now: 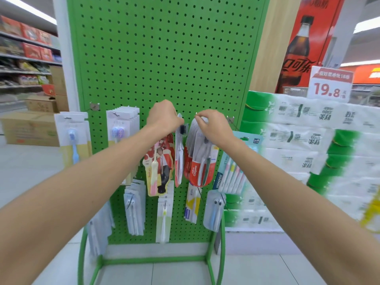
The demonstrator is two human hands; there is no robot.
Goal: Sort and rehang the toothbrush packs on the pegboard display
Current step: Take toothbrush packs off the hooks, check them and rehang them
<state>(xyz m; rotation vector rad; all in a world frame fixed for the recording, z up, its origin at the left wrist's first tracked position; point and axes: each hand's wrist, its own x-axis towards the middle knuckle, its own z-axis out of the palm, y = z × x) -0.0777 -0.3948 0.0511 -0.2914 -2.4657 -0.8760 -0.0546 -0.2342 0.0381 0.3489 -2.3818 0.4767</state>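
Observation:
A green pegboard stands in front of me with toothbrush packs hung across its lower half. My left hand pinches the top of a single red-and-white toothbrush pack, which hangs down from it. Beside it, my right hand grips the top of a bunch of red Colgate packs at a peg. A red pack with a pink brush hangs below my left wrist. White packs and a blue-brush pack hang to the left.
A bare hook sticks out at the board's left. More packs hang in the bottom row, and a multi-brush pack hangs at the right edge. Stacked tissue rolls stand close on the right. Cardboard boxes sit on the floor left.

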